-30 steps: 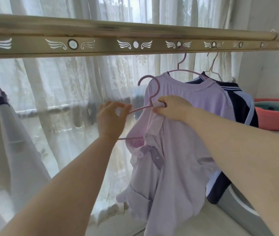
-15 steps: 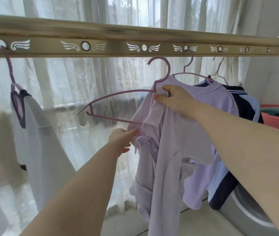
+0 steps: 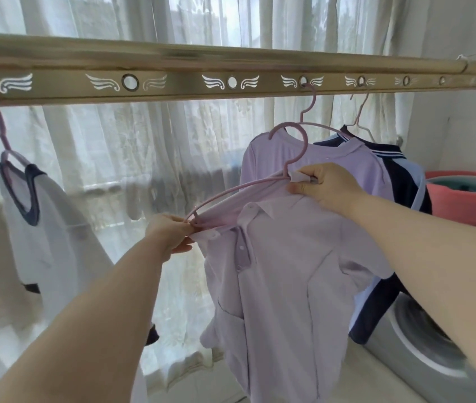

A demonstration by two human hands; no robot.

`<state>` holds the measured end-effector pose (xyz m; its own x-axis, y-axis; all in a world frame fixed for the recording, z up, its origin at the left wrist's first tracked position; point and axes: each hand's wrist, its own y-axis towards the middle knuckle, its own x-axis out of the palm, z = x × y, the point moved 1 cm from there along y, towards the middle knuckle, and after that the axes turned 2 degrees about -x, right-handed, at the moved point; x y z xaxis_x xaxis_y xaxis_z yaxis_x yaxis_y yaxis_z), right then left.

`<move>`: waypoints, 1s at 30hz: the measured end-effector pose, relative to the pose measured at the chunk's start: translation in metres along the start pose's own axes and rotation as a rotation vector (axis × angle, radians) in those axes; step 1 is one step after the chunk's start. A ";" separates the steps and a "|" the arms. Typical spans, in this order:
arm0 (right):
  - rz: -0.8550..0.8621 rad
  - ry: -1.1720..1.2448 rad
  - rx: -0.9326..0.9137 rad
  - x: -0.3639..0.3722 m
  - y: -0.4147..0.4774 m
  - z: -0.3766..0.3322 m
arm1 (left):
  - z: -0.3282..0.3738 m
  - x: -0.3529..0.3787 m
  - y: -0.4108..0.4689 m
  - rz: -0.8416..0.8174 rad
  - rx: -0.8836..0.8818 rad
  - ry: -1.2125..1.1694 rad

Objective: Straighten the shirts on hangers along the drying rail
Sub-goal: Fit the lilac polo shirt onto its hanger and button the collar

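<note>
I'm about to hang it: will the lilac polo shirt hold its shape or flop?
Probably floppy: the lilac polo shirt sags in folds below the pink hanger. Likely light: the left hand and right hand hold it up by the hanger alone.

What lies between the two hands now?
In the head view, one arm of the pink hanger and the shoulder of the lilac polo shirt pulled along it span from the left hand to the right hand.
</note>
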<state>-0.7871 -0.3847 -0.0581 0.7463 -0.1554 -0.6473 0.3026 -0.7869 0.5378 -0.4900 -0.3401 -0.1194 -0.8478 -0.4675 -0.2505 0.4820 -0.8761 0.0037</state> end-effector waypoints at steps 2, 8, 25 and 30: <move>0.015 -0.015 0.018 0.002 -0.004 0.004 | 0.008 -0.003 0.001 0.078 0.134 0.268; -0.036 -0.149 0.081 -0.001 -0.004 -0.001 | 0.018 0.020 -0.011 0.012 0.472 0.918; -0.029 0.106 0.225 0.008 -0.016 0.035 | 0.022 0.009 -0.003 -0.019 0.291 0.505; 0.011 0.172 0.214 0.005 -0.012 0.044 | 0.034 -0.002 -0.002 -0.199 0.278 0.387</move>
<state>-0.8127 -0.4021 -0.0917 0.8438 -0.0754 -0.5313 0.1756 -0.8968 0.4061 -0.4969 -0.3412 -0.0865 -0.7477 -0.2565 -0.6125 0.1976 -0.9666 0.1635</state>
